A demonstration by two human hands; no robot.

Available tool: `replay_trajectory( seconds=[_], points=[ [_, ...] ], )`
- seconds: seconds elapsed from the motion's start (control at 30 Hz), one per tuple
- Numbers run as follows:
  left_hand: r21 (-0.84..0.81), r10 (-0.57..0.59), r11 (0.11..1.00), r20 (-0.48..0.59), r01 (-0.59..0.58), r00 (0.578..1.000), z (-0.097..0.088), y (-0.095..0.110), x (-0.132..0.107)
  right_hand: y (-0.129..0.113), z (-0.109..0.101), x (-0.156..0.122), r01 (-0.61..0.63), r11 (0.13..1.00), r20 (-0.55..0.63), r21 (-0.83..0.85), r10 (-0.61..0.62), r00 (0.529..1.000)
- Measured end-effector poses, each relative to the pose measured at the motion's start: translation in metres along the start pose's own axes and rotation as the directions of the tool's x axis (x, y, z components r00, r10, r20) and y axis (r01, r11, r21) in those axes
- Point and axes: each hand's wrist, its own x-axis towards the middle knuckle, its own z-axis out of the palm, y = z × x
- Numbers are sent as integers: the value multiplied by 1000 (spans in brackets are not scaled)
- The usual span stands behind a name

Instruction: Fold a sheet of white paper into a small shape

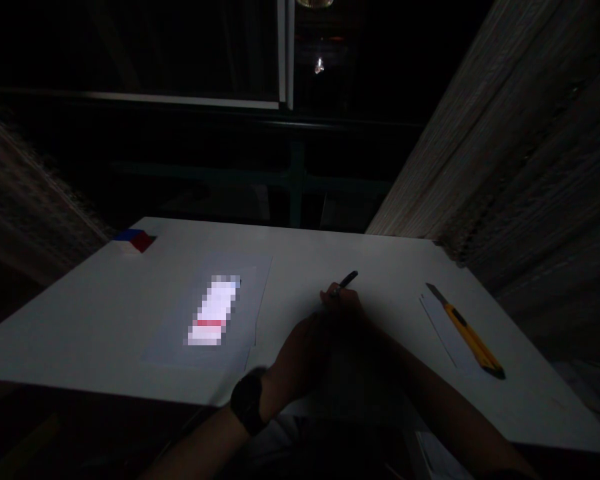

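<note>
The scene is very dark. My right hand (347,307) grips a dark pen (347,280) whose end points up and away over the white table (105,313). My left hand (300,353), with a black watch (249,402) on its wrist, rests on the table close beside the right hand; its fingers are lost in shadow. A bright lit phone screen (214,311) lies on a sheet of paper (245,287) to the left of both hands.
A yellow utility knife (467,333) lies on a paper strip at the right. A small red and blue object (135,238) sits at the table's far left corner. Curtains hang at both sides, with a dark window behind.
</note>
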Motion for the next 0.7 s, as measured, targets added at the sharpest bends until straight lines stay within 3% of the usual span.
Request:
replay_trajectory(
  seconds=[0.13, 0.43, 0.53, 0.63, 0.7],
  points=[
    [8, 10, 1000, 0, -10, 1000, 1, -1, -1, 3, 1, 1, -41, 998, -35, 47, 42, 998],
    [97, 2, 995, 20, -4, 1000, 6, -4, -7, 3, -5, 0, -136, 921, -194, 364, 218, 956],
    [96, 2, 995, 18, -3, 1000, 5, -4, -8, 5, -19, 1, -154, 899, -137, 410, 228, 964],
    [108, 7, 994, 13, -9, 1000, 6, -6, -10, 10, -48, 0, -78, 875, 10, 478, 83, 996],
    [126, 24, 992, 17, -26, 1000, 8, -7, -11, 15, -70, -3, -101, 819, 127, 565, 35, 991]
  ],
)
